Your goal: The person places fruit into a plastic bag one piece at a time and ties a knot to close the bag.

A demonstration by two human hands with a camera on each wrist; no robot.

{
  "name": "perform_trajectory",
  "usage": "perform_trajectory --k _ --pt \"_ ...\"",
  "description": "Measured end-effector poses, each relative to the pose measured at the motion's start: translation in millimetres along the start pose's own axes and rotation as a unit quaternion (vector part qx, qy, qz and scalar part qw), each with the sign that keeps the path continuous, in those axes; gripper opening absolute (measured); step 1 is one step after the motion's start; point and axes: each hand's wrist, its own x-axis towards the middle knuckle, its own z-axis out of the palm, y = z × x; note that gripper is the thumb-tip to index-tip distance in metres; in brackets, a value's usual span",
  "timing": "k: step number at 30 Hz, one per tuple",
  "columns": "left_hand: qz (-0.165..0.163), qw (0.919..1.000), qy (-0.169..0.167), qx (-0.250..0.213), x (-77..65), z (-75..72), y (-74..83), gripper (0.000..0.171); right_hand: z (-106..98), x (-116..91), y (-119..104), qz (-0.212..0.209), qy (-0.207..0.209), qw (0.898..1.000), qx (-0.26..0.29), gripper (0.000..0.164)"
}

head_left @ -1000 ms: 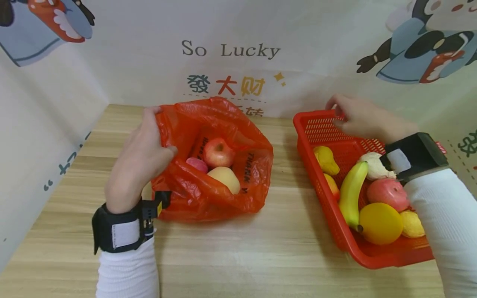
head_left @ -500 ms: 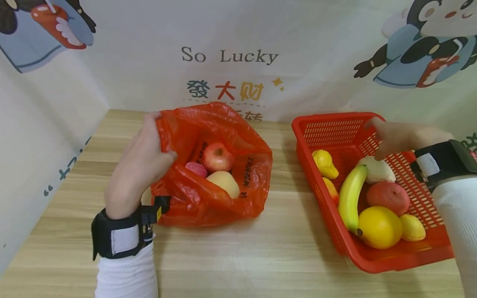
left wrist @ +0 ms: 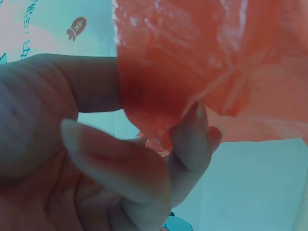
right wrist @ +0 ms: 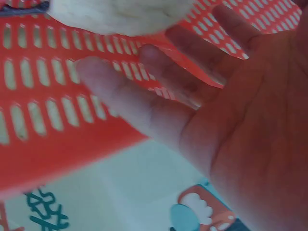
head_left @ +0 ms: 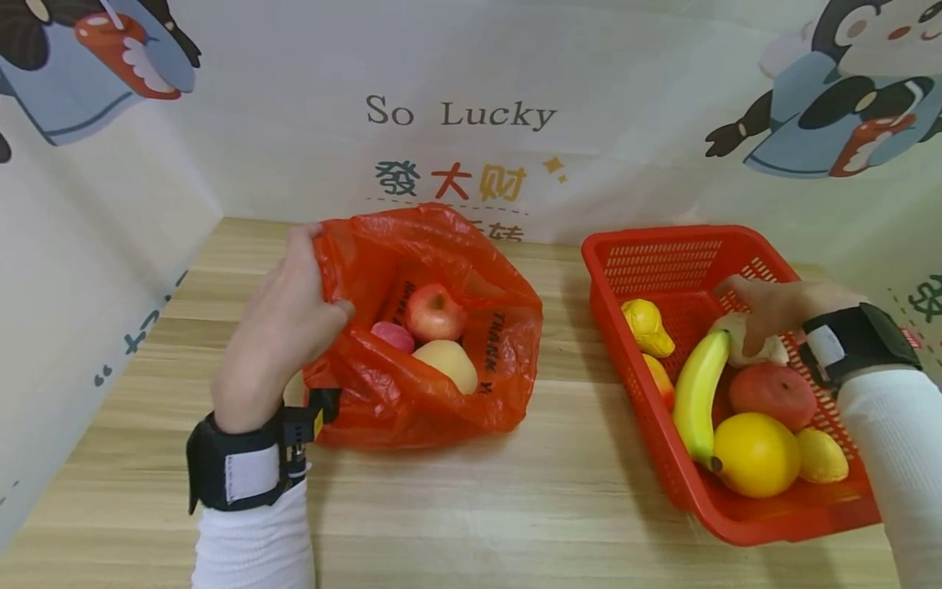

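On the far left, your left hand [head_left: 275,323] has its fingers curled about the near-left edge of the red plastic bag [head_left: 508,409], gripping the film so that the mouth gapes towards you; the left wrist view shows the film draped across your fingers. The bag rests on the wooden table [head_left: 478,515]. Inside it, a pink fruit [head_left: 393,336] lies left of a red apple [head_left: 436,313], with a pale yellow fruit [head_left: 447,366] in front. Well to the right stands the red basket [head_left: 640,417]. Along its left wall you have a lumpy yellow fruit [head_left: 648,325] and, nearer, an orange-red fruit [head_left: 658,380]; then a banana [head_left: 695,401], a yellow round fruit [head_left: 758,454], a white item [head_left: 769,353], a pinkish-red fruit [head_left: 773,395] and a small yellow fruit [head_left: 823,456]. Your right hand [head_left: 783,303] reaches over the white item, fingers loosely spread and grasping nothing; whether they touch it, you cannot tell.
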Motion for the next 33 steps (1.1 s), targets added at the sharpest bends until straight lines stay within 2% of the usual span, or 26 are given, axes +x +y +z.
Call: perform_trajectory --k 8,11,16,21,26,33 --pt "-0.003 1.0000 -0.001 0.003 -0.8 0.2 1.7 0.085 10.5 12.6 9.8 -0.053 0.009 0.998 -0.039 0.091" --pt "-0.004 1.0000 -0.003 0.000 -0.7 -0.1 2.1 0.085 14.9 17.6 10.6 -0.081 0.015 0.995 -0.057 0.079" --pt "-0.004 1.0000 -0.004 0.003 -0.7 -0.3 2.2 0.085 23.6 23.4 10.3 -0.125 0.053 0.985 -0.105 0.061" --pt "-0.004 1.0000 -0.005 0.002 -0.5 -0.7 1.4 0.085 30.5 26.4 5.8 -0.109 0.080 0.982 -0.134 0.049" --pt "-0.004 1.0000 -0.005 -0.002 -0.3 -1.2 -0.3 0.085 31.9 28.1 -1.0 -0.082 0.076 0.984 -0.140 0.042" --pt "-0.005 1.0000 -0.002 0.001 -0.7 -0.4 -0.7 0.085 32.5 25.6 -2.9 -0.065 0.079 0.985 -0.140 0.045"
